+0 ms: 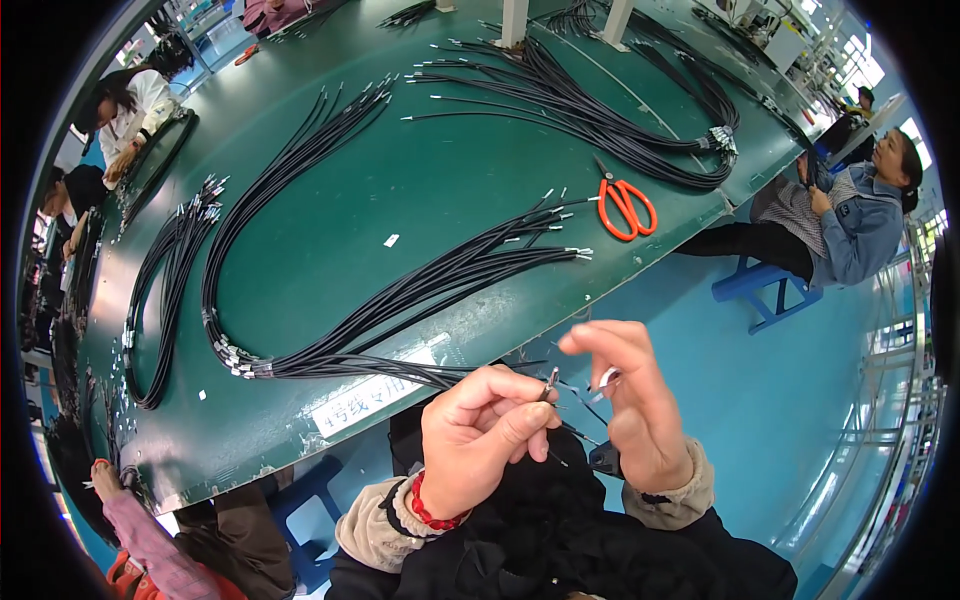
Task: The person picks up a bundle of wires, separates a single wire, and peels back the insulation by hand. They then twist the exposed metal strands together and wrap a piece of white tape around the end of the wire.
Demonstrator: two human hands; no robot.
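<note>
My left hand (478, 430) is closed, thumb and forefinger pinching a thin black wire (575, 432) just below its small metal terminal (551, 381), near edge of the bench, right of centre. The terminal tip sticks up past my fingertips, shiny, crimped shape. My right hand (635, 405) is just right of it, index and thumb curled, gripping a small white piece (607, 378), plastic by the look; exact shape too small to tell. Remaining fingers loose. The hands are close, not touching.

The wire is matte, round and flexible, running from a bundle of black wires (400, 295) that loops across the green table (420, 190), a smooth flat top. Bundle ends fan out with silver crimped tips. A second loop of the same wires (165, 290) lies far left, a third bundle (620, 125) far right. Orange-handled scissors (624, 205) lie flat on the table, right side, beside that bundle. A white label strip (375, 395) sits on the near table edge, left of my left hand.
</note>
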